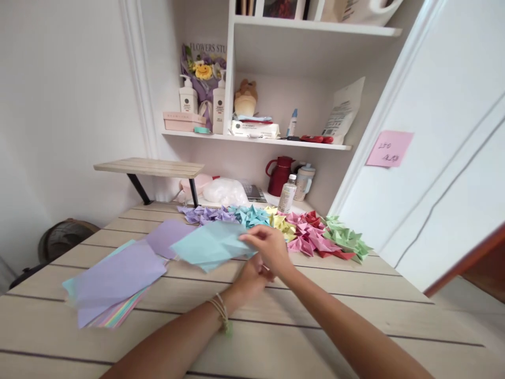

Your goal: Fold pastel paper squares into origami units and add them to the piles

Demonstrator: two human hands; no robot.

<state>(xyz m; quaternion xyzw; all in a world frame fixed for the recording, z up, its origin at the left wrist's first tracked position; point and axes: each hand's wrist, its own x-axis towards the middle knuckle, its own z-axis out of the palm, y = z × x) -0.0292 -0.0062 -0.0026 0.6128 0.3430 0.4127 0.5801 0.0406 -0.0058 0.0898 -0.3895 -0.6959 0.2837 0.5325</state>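
Observation:
A creased light blue sheet of origami paper (213, 245) is raised above the table, tilted. My right hand (272, 246) pinches its right edge between thumb and fingers. Just below, my left hand (254, 275), with a braided bracelet at the wrist, has its fingers curled; whatever they hold, if anything, is hidden. To the left lies a fanned stack of coloured paper (118, 279), a purple sheet on top. Another purple sheet (169, 237) lies partly behind the blue one. Folded paper pieces in purple (207, 215), blue (250, 216), yellow (282, 223), pink (310, 234) and green (347, 237) are grouped beyond my hands.
A small raised shelf (150, 167) stands at the table's back left. Behind the folded pieces are a clear bottle (288, 195), a red jug (280, 176), a light mug (304, 181) and a white plastic bag (224, 190). A pink note (390, 148) sticks to the right wall.

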